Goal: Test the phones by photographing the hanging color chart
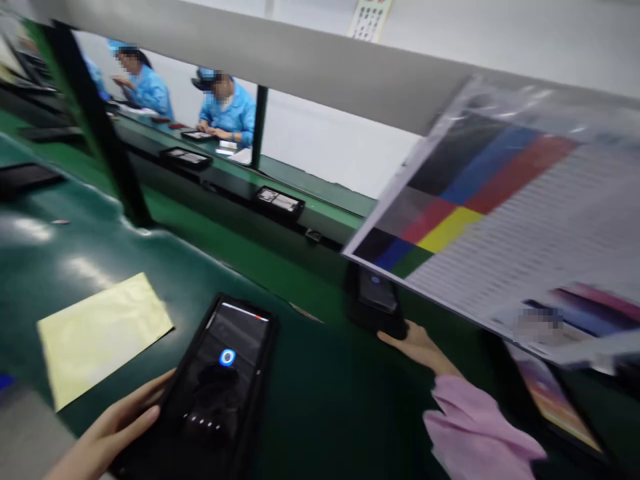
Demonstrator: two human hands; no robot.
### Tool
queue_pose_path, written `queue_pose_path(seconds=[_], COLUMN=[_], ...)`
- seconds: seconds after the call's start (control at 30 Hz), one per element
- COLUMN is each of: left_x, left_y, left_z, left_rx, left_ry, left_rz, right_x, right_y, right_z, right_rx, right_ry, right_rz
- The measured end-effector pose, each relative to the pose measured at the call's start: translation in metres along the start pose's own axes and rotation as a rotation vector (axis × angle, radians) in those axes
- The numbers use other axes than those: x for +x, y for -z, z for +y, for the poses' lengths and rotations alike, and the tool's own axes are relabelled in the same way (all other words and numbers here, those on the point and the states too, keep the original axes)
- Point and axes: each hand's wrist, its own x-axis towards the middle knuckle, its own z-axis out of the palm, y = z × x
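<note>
The left hand is gripping the long edge of a black phone at the bottom centre of the frame, its fingers curling lightly against the case from the lower left. The phone is lying tilted across the near edge of the green bench, its dark screen glowing with a small blue ring.

The right hand is reaching out from a pink sleeve at the lower right. Its fingers are open and extended, with the tips right at the lower edge of a second phone; whether they are touching it, I cannot tell. That phone is sitting in a dark case just under the corner of a colour chart, which is hanging tilted across the right of the frame and blurring toward its lower edge. Below the chart, a third phone is showing a bright, colourful screen in the lower right corner.

A pale yellow sheet is lying on the bench just left of the held phone. Beyond a grey beam, two co-workers in blue smocks and caps are sitting at the far bench in the upper left, one with both hands near a device. More devices in black trays are lining that bench's edge.
</note>
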Motion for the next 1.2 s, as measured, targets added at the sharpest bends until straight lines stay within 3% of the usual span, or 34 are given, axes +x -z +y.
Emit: queue_pose_path(seconds=[0.13,0.27,0.37,0.57,0.83,1.0,1.2], left_x=[0.006,0.004,-0.001,-0.008,-0.022,-0.021,-0.014], left_y=[-0.016,-0.021,-0.018,-0.008,-0.015,-0.030,-0.051], left_z=[0.030,0.038,0.037,0.036,0.027,0.035,0.058], left_rx=[-0.193,-0.153,-0.016,0.451,0.799,0.993,1.152], left_ry=[0.015,-0.001,-0.025,-0.298,-0.457,-0.545,-0.707], left_rz=[-0.128,-0.102,-0.062,0.126,0.046,0.080,0.056], right_x=[0.011,0.004,-0.008,-0.020,-0.030,-0.076,-0.181], right_y=[-0.001,0.000,-0.004,-0.029,-0.044,-0.038,-0.039], right_z=[-0.005,-0.009,-0.011,-0.023,-0.041,-0.034,0.010], right_rx=[0.075,0.232,0.410,0.872,1.061,1.089,0.937], right_ry=[-0.070,-0.146,-0.165,-0.156,-0.195,-0.151,-0.186], right_rz=[-0.057,-0.080,-0.089,-0.115,-0.043,-0.012,-0.113])
